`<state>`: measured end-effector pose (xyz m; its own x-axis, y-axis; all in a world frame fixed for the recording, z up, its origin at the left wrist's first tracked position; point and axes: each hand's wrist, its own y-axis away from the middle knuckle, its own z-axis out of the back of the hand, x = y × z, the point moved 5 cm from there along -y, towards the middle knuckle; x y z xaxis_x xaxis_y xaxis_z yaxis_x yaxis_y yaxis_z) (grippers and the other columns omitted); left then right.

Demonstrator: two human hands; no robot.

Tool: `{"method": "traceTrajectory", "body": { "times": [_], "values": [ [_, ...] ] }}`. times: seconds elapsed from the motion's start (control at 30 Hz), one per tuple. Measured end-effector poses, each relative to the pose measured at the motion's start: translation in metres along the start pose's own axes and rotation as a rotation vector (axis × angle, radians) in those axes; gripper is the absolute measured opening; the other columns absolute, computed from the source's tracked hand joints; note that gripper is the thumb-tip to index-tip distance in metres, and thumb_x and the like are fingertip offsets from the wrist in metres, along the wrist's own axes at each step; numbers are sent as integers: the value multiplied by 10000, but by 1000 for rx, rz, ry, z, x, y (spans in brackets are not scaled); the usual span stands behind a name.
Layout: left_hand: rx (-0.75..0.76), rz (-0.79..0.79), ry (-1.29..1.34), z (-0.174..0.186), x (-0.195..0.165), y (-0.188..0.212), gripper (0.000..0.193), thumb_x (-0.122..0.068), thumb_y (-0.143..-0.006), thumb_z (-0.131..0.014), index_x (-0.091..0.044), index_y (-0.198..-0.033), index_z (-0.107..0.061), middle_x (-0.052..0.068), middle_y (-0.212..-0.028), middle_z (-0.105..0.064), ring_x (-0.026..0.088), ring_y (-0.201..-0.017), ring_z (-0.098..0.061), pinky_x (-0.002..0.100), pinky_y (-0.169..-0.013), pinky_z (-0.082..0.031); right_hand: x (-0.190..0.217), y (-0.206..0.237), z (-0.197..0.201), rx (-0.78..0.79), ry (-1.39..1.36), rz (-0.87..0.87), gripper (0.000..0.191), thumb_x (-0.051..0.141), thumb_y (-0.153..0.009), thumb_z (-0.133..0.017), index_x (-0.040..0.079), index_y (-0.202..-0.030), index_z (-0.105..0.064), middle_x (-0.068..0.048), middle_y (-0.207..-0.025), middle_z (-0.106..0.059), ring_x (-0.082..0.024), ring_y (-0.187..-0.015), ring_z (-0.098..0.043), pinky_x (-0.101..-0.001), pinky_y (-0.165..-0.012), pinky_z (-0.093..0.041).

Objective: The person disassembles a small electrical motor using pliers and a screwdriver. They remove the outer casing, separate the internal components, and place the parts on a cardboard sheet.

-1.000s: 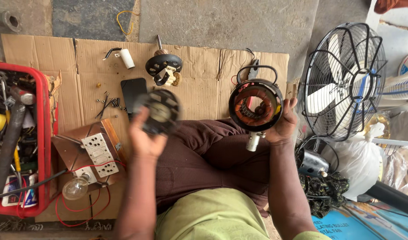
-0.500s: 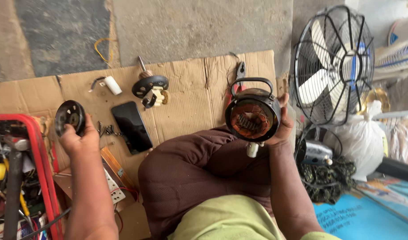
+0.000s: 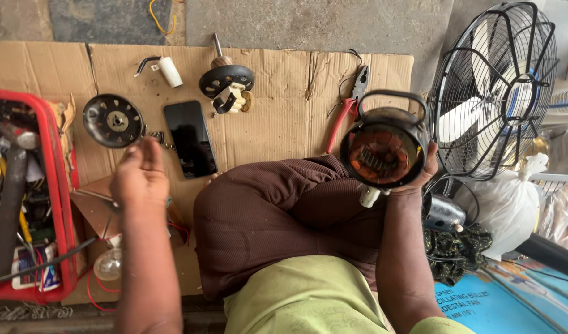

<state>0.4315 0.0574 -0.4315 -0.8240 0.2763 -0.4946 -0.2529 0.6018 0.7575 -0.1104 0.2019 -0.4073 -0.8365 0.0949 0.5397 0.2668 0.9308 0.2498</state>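
Fan motor (image 3: 383,154) in right hand (image 3: 420,176) (copper windings)

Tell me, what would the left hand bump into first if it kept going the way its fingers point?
Probably the round black motor cover on the cardboard. The left hand points up-left toward it; height is hard to judge.
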Motion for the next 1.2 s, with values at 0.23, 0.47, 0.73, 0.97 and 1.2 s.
{"method": "traceTrajectory", "body": {
  "times": [0.23, 0.47, 0.73, 0.97, 1.2],
  "values": [
    [366, -9, -687, -73, 98, 119, 491, -266, -908, -704, -16, -1321, -612, 169, -1088, -705, 225, -965, -710, 346, -827, -634, -9, -6, -19, -5, 5, -72, 626, 472, -1042, -639, 34, -1481, -556, -157, -1420, -640, -325, -1276, -636, -501, -1139, -516],
    [669, 285, -456, -155, 202, 199, 644, -405, -952, -625, -145, -1488, -381, 48, -1348, -576, 181, -1175, -622, 385, -896, -583, -6, 8, -103, 16, 597, -112, 477, 305, -996, -727, -46, -1305, -633, -196, -1138, -695, -255, -955, -689, -378, -825, -560],
    [876, 493, -133, -149, 179, 199, 651, -416, -969, -749, 53, -1376, -553, 143, -1204, -689, 238, -1078, -684, 399, -960, -577, 26, 27, -145, 112, 671, 25, 212, 87, -1034, -695, -75, -1170, -707, -225, -1005, -761, -137, -729, -671, -215, -567, -503],
    [1031, 431, -121, -139, 163, 183, 806, -443, -928, -799, 34, -1495, -482, 151, -1324, -644, 239, -1205, -637, 385, -1045, -541, -18, -26, -18, -417, 471, -422, 397, 82, -1040, -505, -27, -1421, -472, -265, -1281, -618, -266, -987, -612, -332, -795, -537],
    [1050, 535, 40, -129, 169, 173, 794, -431, -950, -760, 43, -1516, -469, 166, -1394, -637, 259, -1272, -633, 420, -1127, -513, -59, -53, -18, -219, 479, -544, 563, 348, -1050, -376, 66, -1536, -408, -293, -1324, -569, -422, -1087, -579, -449, -841, -525]
  ]
}}
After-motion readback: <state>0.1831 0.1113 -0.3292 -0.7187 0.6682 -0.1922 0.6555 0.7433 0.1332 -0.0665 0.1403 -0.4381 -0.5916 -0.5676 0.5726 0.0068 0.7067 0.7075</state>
